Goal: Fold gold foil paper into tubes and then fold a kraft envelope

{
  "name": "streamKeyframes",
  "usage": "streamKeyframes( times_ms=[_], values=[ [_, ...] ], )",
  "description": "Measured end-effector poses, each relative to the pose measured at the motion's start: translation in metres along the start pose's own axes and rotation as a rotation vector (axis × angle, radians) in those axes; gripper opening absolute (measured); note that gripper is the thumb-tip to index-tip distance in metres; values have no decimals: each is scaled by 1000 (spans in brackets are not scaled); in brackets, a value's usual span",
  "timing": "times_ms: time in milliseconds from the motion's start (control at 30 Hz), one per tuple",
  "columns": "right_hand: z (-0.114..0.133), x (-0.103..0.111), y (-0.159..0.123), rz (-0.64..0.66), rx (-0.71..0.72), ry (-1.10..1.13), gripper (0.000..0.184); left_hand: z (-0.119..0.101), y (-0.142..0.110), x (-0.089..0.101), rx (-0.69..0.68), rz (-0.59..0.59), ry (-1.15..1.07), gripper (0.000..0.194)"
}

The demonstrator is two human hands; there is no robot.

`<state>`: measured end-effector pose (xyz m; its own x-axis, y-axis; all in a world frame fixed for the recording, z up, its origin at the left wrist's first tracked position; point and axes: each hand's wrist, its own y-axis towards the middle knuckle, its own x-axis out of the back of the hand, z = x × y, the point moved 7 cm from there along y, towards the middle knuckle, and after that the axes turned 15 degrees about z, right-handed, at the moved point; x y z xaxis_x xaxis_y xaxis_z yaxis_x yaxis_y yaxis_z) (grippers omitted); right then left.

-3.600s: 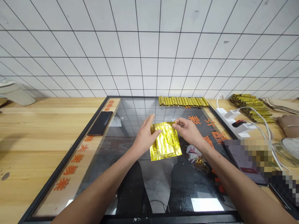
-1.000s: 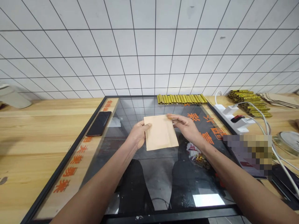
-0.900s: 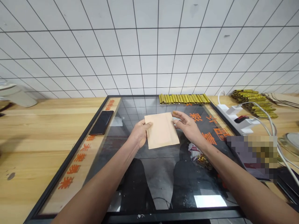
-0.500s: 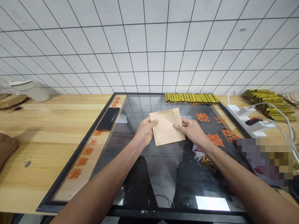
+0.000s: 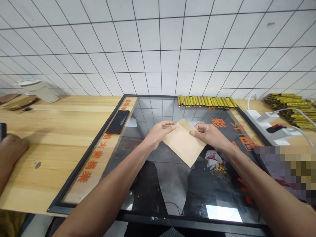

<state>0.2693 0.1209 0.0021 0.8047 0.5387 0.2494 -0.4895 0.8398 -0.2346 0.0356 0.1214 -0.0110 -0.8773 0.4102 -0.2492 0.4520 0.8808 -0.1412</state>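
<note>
A square kraft paper packet (image 5: 184, 147) hangs turned on its corner between the two hands, over the middle of a black-framed glass pane (image 5: 158, 112) set into the wooden desk (image 5: 59, 131). The left hand (image 5: 159, 132) has its grip closed on the packet's upper left edge, and the right hand (image 5: 208, 134) has curled fingers clamped on its right corner. Its lowest corner points toward the person, well inside the frame's near edge. Whether the packet holds anything cannot be told. Beyond it, a row of gold foil tubes (image 5: 207, 102) lies along the pane's far edge. A phone (image 5: 118, 121) rests on the frame's left strip, and a co-worker's hand (image 5: 12, 149) lies on the desk at far left. Gold rolls (image 5: 290, 105) are stacked beyond a power strip (image 5: 261, 120) at right.
</note>
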Motion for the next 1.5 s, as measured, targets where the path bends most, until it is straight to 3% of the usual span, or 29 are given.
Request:
streamKeyframes(
  times_ms=[133, 300, 500, 567, 667, 733, 833, 900, 1000, 1233, 1367, 1500],
  values=[
    [5, -6, 0, 35, 9, -56, 50, -3, -1, -8, -36, 28, 233, 38],
    [8, 7, 1, -103, 82, -88, 47, -4, -3, -5, -32, -28, 367, 36],
    [10, 12, 0, -227, 125, -252, 30, -5, -7, -6, 67, 7, 553, 28],
    [10, 11, 0, -250, 134, -307, 24, -13, -12, -6, 28, -91, 702, 20],
    [11, 9, -1, -272, 153, -401, 15, -34, -22, -20, -194, -247, 1096, 4],
    [12, 7, -1, -276, 169, -458, 12, -34, -25, -43, -338, -155, 1283, 17],
    [18, 4, -4, -313, 212, -545, 14, -18, -26, -71, -401, 77, 1376, 28],
    [28, -2, -10, -378, 277, -665, 24, -8, -26, -81, -380, 162, 1388, 28],
    [43, -21, -19, -413, 382, -850, 32, 1, -23, -82, -310, 175, 1352, 27],
    [36, -67, -10, -130, 387, -877, 45, 7, -15, -58, -290, 78, 1302, 51],
    [27, -72, -4, -93, 411, -897, 51, 12, -14, -55, -188, 66, 1426, 60],
    [17, -68, 1, -119, 301, -979, 56, 14, -15, -60, -46, 79, 1633, 64]
  ],
)
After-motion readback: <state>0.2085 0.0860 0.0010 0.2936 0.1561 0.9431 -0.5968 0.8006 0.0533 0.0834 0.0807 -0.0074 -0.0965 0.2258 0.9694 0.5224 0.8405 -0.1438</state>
